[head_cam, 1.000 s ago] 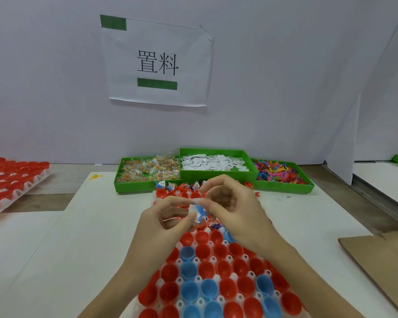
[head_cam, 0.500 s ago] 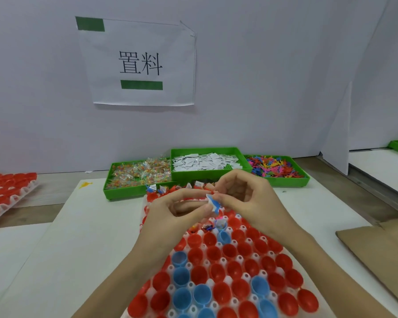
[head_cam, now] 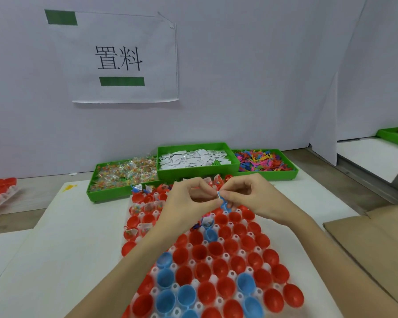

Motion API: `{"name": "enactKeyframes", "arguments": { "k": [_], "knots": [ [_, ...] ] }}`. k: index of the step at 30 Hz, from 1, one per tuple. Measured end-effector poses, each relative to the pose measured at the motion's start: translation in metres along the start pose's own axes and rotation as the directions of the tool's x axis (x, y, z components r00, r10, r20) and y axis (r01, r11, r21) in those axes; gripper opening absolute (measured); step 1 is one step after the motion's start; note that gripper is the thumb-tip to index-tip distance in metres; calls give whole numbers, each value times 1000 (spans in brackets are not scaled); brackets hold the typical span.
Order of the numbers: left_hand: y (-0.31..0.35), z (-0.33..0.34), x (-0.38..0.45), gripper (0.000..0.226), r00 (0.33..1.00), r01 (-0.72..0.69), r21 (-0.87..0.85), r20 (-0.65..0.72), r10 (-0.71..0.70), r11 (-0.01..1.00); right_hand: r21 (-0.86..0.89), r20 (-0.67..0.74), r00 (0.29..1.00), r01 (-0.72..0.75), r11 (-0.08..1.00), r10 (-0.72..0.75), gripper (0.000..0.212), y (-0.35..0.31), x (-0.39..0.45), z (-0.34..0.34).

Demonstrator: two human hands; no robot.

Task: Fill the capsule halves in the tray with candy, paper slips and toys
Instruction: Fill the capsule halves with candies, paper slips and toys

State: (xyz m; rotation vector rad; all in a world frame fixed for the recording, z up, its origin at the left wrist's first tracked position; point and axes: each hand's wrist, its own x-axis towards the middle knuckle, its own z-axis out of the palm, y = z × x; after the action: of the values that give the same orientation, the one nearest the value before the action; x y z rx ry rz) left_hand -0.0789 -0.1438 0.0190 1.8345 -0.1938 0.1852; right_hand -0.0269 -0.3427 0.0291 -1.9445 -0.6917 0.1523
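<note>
Both hands, left hand (head_cam: 189,203) and right hand (head_cam: 253,198), are pinching a small blue-and-white paper slip (head_cam: 221,198) above the white plastic tray (head_cam: 226,255) of red and blue capsule halves (head_cam: 216,247); far rows look filled, near rows are sitting empty.

Left hand (head_cam: 189,203) and right hand (head_cam: 251,198) pinch a blue toy (head_cam: 223,203) with a paper slip (head_cam: 218,194), above the capsule tray (head_cam: 225,255).

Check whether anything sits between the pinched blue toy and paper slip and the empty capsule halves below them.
Nothing visible blocks the way. Both hands, left hand and right hand, pinch the blue toy and paper slip above the tray; open red capsule halves lie directly beneath.
</note>
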Motion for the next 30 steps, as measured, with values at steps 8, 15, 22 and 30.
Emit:
{"name": "enactKeyframes", "arguments": {
  "k": [8,15,22,30],
  "knots": [
    [0,4,5,20,997,75,-37,-30,-76,997,-24,-43,999,2,1000,-3,14,4,2,0],
    [1,13,4,13,973,-103,237,-178,147,966,2,-234,966,-110,994,107,25,2,2,10],
    [6,19,-1,20,825,-387,674,-52,562,630,515,56,958,-270,814,282,33,-7,-1,3],
    [9,17,1,13,890,-392,512,3,456,764,436,15,962,-253,864,274,21,-2,-1,-7]
  ]
}}
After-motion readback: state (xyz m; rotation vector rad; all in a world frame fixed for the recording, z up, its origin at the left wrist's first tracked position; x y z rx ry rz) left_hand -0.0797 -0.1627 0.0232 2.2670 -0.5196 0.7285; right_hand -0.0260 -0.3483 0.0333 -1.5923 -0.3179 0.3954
